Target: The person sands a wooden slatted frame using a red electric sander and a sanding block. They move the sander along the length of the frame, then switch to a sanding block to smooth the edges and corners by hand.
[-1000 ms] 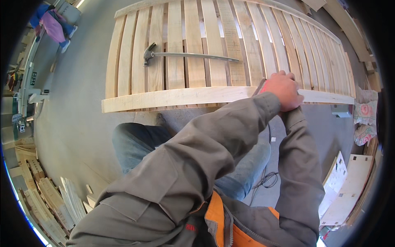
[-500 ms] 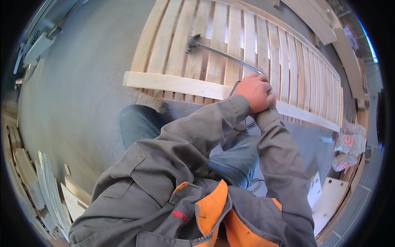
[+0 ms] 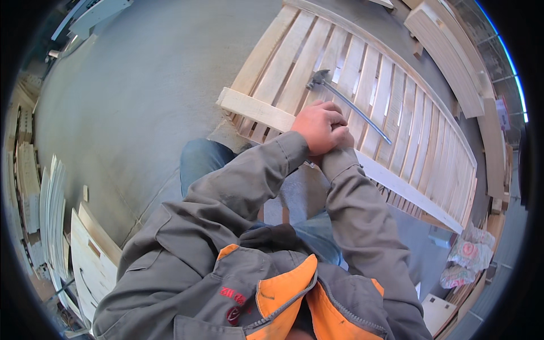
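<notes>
A pale slatted wooden frame (image 3: 255, 107) lies before me, its near rail running under my hands. My left hand (image 3: 319, 127) is closed with curled fingers at this rail; whatever it grips is hidden. Close against it, my right hand (image 3: 344, 137) is mostly covered by the left hand and its own sleeve, so its fingers cannot be made out. Just beyond both hands, a claw hammer (image 3: 356, 109) with a metal shaft rests on the slats, touched by neither hand.
Long boards (image 3: 447, 62) are stacked beyond the frame at the far right. Whitish plastic bags (image 3: 470, 255) sit at right. Wooden strips (image 3: 54, 221) and a pale panel (image 3: 88, 260) stand at lower left. Grey concrete floor (image 3: 130, 102) stretches left of the frame.
My view has turned, and the frame appears shifted right. Both hands are further left along the near rail, now apart from the hammer's shaft end. The hammer stays on the slats.
</notes>
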Tool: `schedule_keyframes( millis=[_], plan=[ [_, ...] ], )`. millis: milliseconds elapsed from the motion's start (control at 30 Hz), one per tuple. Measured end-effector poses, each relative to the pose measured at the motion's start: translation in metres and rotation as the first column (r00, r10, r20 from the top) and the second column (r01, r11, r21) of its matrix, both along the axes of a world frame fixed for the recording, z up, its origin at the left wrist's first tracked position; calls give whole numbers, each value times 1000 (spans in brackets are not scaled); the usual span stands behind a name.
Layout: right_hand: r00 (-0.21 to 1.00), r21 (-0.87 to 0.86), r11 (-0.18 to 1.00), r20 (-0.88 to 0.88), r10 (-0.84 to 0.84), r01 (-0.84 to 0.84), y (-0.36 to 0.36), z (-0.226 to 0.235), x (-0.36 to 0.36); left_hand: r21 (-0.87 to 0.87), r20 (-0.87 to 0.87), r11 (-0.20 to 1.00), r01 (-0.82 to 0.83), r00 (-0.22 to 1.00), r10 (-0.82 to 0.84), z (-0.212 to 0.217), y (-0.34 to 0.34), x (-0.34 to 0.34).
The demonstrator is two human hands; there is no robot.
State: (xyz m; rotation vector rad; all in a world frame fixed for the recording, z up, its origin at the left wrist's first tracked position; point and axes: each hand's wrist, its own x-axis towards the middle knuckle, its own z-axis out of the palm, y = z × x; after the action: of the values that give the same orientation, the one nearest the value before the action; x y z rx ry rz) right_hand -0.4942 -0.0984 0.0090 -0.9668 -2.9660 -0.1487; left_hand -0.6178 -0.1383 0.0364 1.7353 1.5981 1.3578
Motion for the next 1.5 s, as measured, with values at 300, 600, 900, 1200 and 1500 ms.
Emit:
schedule_keyframes(
  millis=[300,600,900,1200,1500],
  plan=[
    [980,-198,977,-197,41,-80,-26,13,-100,-83,48,987,-140,988,145,2,-35,-84],
    [997,-476,879,-69,-22,-13,-43,39,-196,-76,90,987,-143,985,149,-10,-54,-185],
    [987,-469,879,-77,-137,86,-36,44,-150,-90,99,995,-36,994,45,-6,-35,-144],
    [944,-372,909,-187,-273,189,-17,30,-19,-23,166,992,124,979,-118,-21,6,-18],
    [893,-467,830,-160,-419,306,13,27,105,-9,133,970,243,962,-240,-21,48,111]
  ],
)
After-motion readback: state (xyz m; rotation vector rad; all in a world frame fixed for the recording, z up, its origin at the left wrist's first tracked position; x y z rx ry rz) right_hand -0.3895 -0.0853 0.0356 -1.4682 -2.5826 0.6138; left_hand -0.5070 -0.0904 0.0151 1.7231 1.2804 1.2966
